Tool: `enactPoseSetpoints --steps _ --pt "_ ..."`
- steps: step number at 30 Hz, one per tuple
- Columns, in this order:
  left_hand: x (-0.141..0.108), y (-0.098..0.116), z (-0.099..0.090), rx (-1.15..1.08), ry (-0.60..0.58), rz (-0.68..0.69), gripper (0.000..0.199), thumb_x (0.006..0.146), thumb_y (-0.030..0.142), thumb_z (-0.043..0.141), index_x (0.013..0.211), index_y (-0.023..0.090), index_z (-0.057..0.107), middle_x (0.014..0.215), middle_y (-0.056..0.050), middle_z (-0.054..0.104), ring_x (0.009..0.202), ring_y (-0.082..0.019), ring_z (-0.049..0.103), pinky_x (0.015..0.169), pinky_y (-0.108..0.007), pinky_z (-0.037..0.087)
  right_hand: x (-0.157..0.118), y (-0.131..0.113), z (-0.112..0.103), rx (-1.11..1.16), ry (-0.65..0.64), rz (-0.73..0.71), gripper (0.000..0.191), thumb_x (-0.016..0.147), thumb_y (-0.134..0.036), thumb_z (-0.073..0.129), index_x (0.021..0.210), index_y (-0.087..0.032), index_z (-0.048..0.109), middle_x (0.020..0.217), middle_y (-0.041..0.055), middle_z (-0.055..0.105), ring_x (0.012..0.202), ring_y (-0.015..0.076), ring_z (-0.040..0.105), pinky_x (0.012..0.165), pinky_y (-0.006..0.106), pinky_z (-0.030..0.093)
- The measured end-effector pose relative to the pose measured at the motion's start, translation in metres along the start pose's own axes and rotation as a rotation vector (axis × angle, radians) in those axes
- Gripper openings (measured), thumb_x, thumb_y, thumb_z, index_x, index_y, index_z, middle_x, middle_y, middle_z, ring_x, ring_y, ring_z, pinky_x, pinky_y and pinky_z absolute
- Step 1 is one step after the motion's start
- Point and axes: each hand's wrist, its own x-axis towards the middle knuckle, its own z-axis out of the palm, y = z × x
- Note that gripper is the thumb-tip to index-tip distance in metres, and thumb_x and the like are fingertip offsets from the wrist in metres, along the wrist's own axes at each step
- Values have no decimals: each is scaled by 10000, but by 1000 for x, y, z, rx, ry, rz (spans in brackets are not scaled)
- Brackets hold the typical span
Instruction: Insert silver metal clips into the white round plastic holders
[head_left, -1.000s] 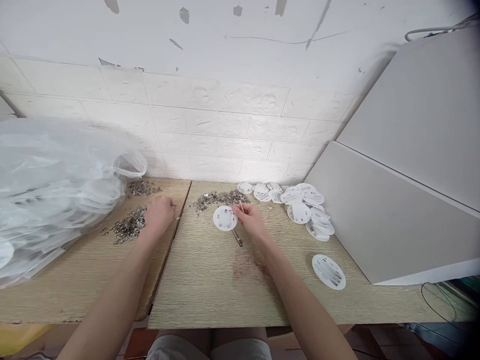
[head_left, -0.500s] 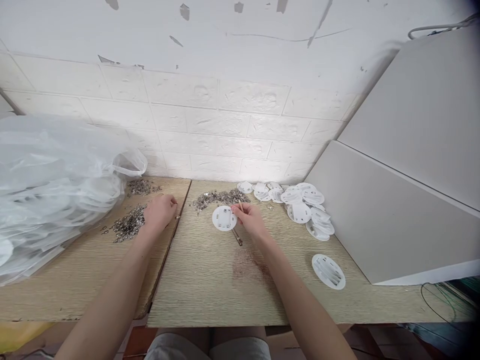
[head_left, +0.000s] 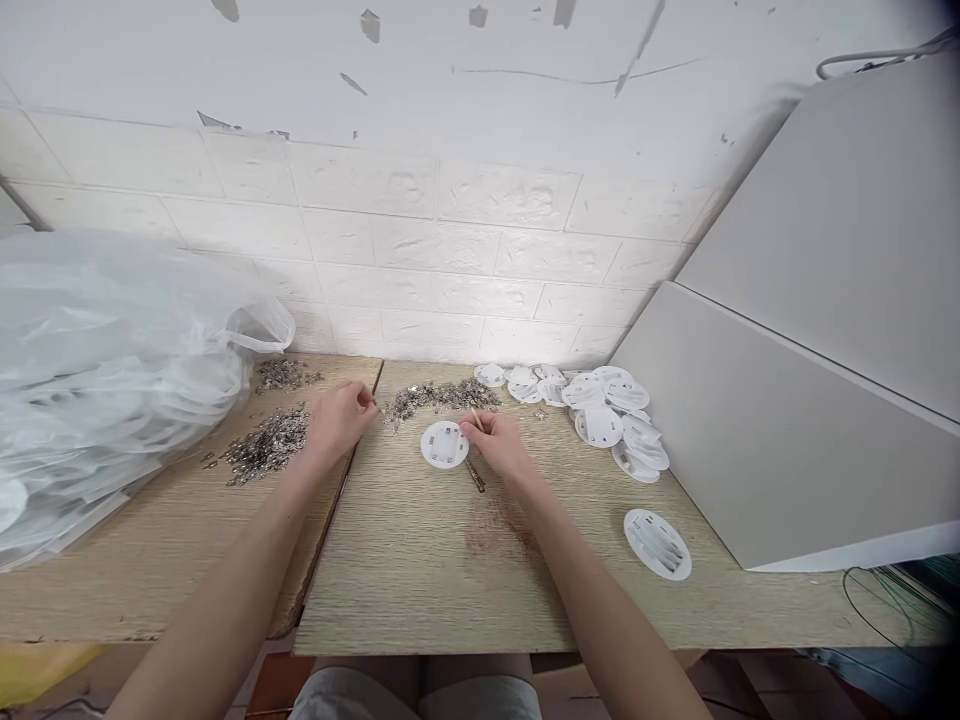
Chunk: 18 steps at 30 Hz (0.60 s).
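Pinched by its right rim between the thumb and fingers of my right hand [head_left: 495, 440] is one white disc [head_left: 442, 446], over the tabletop. One thin pale stick [head_left: 475, 418] shows at those fingers, and one narrow metal piece [head_left: 475, 476] shows just to the disc's right, nearer me; whether the two join, I cannot tell. My left hand [head_left: 339, 420], to the disc's left, has its fingertips drawn together; I cannot tell whether they hold anything. Small metal parts, too many to count, make three piles: one [head_left: 439, 397] just beyond the disc, two [head_left: 266, 445] well to its left. Right of the disc lies one overlapping heap of other discs [head_left: 598, 425], hard to number, and, nearer me, one lone disc [head_left: 658, 545]. Far left of it sits one clear bag [head_left: 112, 380] packed with white pieces. Two wood-grained boards make up the tabletop [head_left: 420, 590], a reddish stain [head_left: 491, 530] on the one below the disc. Beyond it rises a white brick-patterned wall [head_left: 465, 240], chipped higher up; far to its right lean grey panels [head_left: 750, 430]
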Motion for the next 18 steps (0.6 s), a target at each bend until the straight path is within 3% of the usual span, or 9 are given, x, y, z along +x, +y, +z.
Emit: enactPoseSetpoints --steps 4,7,10,15,18 --pt "-7 17 6 -161 46 262 56 816 222 481 785 202 523 805 -34 616 713 -175 543 646 -278 384 1 4 3 -230 42 -45 111 798 -221 567 709 -182 621 692 36 624 636 153 519 594 269 341" --pt "-17 30 11 -223 3 446 81 855 213 444 830 204 520 850 -39 600 764 -174 547 684 -275 393 0 4 4 -370 79 -110 161 823 -220 542 670 -187 581 678 39 606 628 161 499 584 277 308" --pt "-26 42 17 -273 -18 575 134 890 209 416 834 200 537 847 -48 583 785 -173 545 706 -275 396 -3 -1 5 -328 104 -207 210 840 -279 546 652 -189 560 687 34 573 636 156 468 580 277 298" --pt "-33 51 26 -324 78 729 194 931 223 419 830 194 582 775 -36 548 708 -151 514 650 -261 398 -12 -16 4 128 -267 -159 362 851 -511 556 704 -181 585 600 -25 434 538 100 351 511 247 263" --pt "-33 51 29 -375 198 814 166 935 196 450 859 192 598 759 -22 537 677 -134 508 610 -244 401 -15 -22 3 284 -356 -94 384 813 -550 610 728 -176 607 551 -53 367 489 76 269 472 241 190"
